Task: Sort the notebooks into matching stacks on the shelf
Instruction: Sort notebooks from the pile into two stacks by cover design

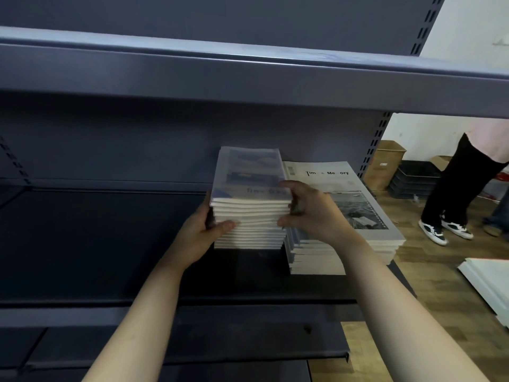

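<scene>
Gripping a tall stack [249, 216] of notebooks from both sides, the hands hold it on the dark shelf [110, 244]: the left hand [202, 238] curls around the stack's left edge with its thumb pressed on the front page edges, and the right hand [314, 213] clamps the right edge, thumb low on the front and fingers [286, 186] hooked over the top cover. That top cover is blurred, a bluish picture with dark lettering that I cannot read. Just right of the right hand, and partly under its wrist, lies a lower, wider stack [358, 210] whose top cover shows a grey photograph and a title; it seems to touch the held stack, though the hand hides the join. Farther right, beyond the shelf, a person's legs [457, 188] stand on a wooden floor [429, 271] near a cardboard box [385, 164]
</scene>
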Demonstrator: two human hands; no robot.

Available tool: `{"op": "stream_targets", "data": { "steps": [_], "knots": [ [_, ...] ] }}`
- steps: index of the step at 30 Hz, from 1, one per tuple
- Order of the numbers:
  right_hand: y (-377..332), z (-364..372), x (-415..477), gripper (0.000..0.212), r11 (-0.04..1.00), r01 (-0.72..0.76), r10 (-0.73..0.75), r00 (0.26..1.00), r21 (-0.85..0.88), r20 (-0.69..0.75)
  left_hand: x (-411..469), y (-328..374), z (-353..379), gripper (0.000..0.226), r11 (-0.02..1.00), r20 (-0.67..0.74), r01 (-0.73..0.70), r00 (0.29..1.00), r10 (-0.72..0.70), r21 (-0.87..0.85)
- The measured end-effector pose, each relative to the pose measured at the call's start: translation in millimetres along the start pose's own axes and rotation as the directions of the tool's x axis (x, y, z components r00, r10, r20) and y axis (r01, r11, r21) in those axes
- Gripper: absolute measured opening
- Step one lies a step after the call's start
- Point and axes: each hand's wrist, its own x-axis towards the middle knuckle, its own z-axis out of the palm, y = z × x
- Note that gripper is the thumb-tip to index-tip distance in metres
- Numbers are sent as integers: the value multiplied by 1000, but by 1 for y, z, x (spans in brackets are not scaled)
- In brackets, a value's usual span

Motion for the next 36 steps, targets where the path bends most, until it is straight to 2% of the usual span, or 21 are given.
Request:
{"op": "stream_targets", "data": {
  "steps": [4,10,14,16,21,28,36],
  "knots": [
    [2,3,1,73,1000,14,-14,999,-14,-38,0,-10,7,66,1000,-79,18,997,-17,7],
    [-1,8,7,75,1000,14,-13,997,7,-73,5,-11,9,34,1000,-243,-16,970,17,6],
    [0,9,8,76,1000,4,-4,996,1,-89,3,-9,19,28,999,-283,-28,958,39,43],
    [2,9,7,75,999,2,2,996,47,-92,1,-9,19,31,999,-276,-19,961,31,44],
    [5,9,7,76,995,-3,12,995,95,-97,0,-10,16,56,993,-229,12,973,16,119],
    [9,9,9,78,992,-3,14,996,124,-89,3,-11,18,52,983,-262,-42,961,89,179],
    [8,5,8,78,996,-2,10,997,93,-83,1,-9,21,51,980,-234,-35,969,81,196]
  ]
}}
